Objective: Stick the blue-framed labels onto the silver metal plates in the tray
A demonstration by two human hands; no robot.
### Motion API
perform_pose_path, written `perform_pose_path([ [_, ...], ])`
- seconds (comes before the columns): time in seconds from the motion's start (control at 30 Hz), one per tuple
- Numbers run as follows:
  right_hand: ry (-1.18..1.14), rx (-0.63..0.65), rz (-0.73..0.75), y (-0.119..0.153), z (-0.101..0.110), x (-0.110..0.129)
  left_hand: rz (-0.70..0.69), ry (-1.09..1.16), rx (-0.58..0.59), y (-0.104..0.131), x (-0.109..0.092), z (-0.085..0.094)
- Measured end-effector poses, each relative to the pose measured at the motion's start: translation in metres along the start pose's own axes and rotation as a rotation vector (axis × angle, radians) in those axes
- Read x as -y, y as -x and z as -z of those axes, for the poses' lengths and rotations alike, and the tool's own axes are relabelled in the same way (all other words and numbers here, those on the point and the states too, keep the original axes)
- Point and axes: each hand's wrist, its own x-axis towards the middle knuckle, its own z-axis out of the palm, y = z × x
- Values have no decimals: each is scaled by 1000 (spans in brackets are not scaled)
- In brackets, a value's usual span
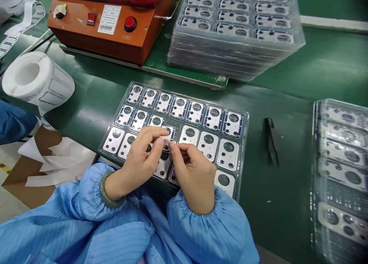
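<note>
Between the thumb and fingers of my left hand [140, 154] is a small silver metal plate [169, 133] with a round hole, raised above the tray. My right hand [195, 172] is closed in a pinch, its fingertips at the plate's lower edge; whatever lies between them is hidden. Under both hands sits a clear plastic tray [245, 141] with rows of similar plates, several edged in blue. One pocket [174, 124] just behind the held plate has no plate in it. Black tweezers [271, 141] lie on the green bench, right of the tray.
Stacked filled trays [232, 53] stand at the back, beside an orange machine [100, 33] with a red button. A roll of white labels [37, 80] is at the left, above a cardboard box [24, 175] of paper strips. Another tray [342, 160] lies at the right. A blue sleeve [14, 122] shows far left.
</note>
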Motion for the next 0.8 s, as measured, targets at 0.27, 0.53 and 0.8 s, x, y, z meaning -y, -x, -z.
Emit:
perform_pose_path([
  [0.27,-71,-67,-36,0,-1,0,-202,-444,274,8,-3,13],
  [0.53,-160,-141,-104,0,2,3,-302,-554,550,1,1,6],
  [0.8,-154,-120,-147,-2,2,-3,-362,-471,522,-8,2,13],
])
